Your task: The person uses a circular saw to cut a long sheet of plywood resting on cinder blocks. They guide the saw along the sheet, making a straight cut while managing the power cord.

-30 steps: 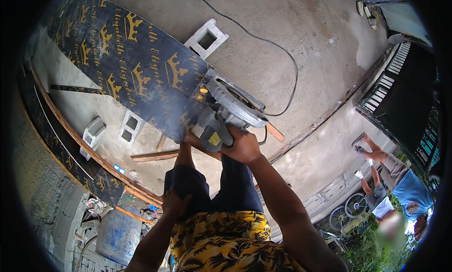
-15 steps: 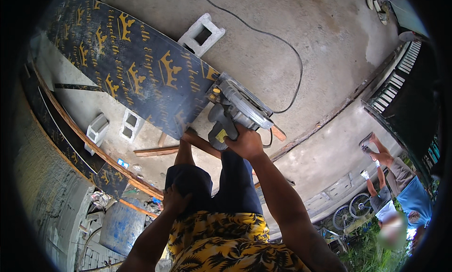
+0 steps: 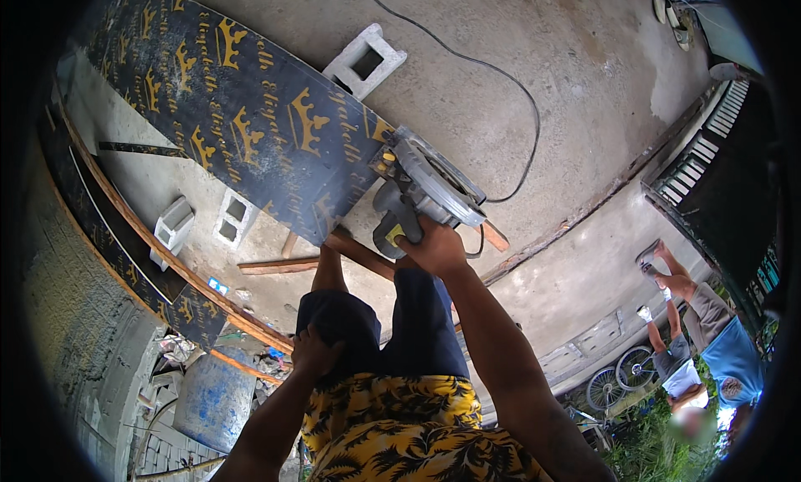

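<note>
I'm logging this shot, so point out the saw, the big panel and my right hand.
Saw (image 3: 430, 192), head view, on grey housing.
Big panel (image 3: 238, 107), head view, on printed face.
Right hand (image 3: 439, 247), head view, on its back.

Grey floor (image 3: 596, 107) (concrete); blocks (image 3: 234, 219), cord (image 3: 539, 122) on it

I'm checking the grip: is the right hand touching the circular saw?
Touching: the head view shows the right hand gripping the near end of the circular saw.
</note>
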A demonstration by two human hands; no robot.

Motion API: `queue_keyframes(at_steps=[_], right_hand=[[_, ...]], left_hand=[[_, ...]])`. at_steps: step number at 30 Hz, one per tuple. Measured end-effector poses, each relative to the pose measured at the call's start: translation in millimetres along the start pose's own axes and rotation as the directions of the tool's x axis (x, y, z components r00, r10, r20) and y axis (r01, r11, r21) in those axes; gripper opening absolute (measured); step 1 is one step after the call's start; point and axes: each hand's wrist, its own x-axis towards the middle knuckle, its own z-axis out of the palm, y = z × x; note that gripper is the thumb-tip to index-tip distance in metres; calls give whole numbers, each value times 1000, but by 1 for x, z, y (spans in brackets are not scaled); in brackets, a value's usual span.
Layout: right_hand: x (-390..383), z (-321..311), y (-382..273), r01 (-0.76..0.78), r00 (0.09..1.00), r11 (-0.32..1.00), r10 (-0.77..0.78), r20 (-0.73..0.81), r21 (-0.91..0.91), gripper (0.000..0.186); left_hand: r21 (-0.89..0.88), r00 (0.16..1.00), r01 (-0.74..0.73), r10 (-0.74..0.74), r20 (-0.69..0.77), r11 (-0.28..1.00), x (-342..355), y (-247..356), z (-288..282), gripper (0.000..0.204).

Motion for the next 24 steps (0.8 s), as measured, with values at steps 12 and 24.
queue_keyframes(at_steps=[12,24], right_hand=[[-1,-4,-3,-51,996,998,52,69,-24,49],[0,-11,-6,-57,996,997,61,66,-54,44]], left_hand=[[27,1000,9,-8,-26,1000,-8,2,-11,114],[-83,986,41,-54,-155,996,-49,-29,-71,119]])
